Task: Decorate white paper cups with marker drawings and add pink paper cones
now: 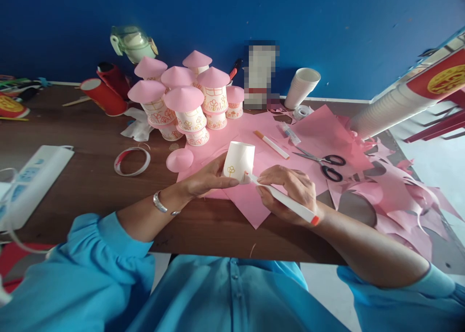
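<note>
A white paper cup [240, 158] rests sideways-on in my left hand [209, 177], whose fingers and thumb close around it. On its side shows a yellow-brown flower and a small red-orange mark. My right hand [290, 191] grips a white marker [288, 201] with an orange end, its tip at the red-orange mark. Behind the cup stand several decorated paper cups with pink cone roofs [184, 98], drawn with flowers and windows. A separate pink cone [179, 159] lies left of my left hand. Pink paper [250, 208] spreads under both hands.
Scissors [323, 163], a second marker [271, 145] and a glue tube [290, 133] lie on the pink paper. Pink scraps [399, 196] pile at right, near long stacked cups [381, 112]. A tape roll [131, 160] and power strip [38, 184] are at left. More cups [302, 87] stand by the wall.
</note>
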Demonstrator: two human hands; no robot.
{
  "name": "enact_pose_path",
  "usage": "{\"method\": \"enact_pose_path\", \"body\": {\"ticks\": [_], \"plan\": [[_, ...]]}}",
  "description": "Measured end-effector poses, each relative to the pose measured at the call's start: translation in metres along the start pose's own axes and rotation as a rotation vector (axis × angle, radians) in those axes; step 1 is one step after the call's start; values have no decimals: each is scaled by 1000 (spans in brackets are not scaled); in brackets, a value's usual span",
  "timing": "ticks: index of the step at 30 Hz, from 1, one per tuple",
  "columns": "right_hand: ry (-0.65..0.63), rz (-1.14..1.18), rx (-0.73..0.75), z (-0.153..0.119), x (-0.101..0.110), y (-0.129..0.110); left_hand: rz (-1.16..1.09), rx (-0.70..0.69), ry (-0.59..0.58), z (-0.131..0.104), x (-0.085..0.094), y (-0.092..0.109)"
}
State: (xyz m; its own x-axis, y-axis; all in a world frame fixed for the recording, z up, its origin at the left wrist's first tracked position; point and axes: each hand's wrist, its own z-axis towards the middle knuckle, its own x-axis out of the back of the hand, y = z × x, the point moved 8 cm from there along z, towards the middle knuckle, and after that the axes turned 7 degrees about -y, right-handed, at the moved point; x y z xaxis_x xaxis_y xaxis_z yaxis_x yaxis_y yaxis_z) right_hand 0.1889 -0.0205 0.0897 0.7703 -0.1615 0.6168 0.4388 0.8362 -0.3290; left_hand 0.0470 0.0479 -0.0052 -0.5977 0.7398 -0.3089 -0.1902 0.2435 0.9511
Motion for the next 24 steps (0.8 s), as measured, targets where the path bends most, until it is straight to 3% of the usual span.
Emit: {"method": "enact_pose_path", "body": {"ticks": [24], "plan": [[-1, 19, -27, -1, -4, 3, 39, 17, -23, 1, 1, -6]]}}
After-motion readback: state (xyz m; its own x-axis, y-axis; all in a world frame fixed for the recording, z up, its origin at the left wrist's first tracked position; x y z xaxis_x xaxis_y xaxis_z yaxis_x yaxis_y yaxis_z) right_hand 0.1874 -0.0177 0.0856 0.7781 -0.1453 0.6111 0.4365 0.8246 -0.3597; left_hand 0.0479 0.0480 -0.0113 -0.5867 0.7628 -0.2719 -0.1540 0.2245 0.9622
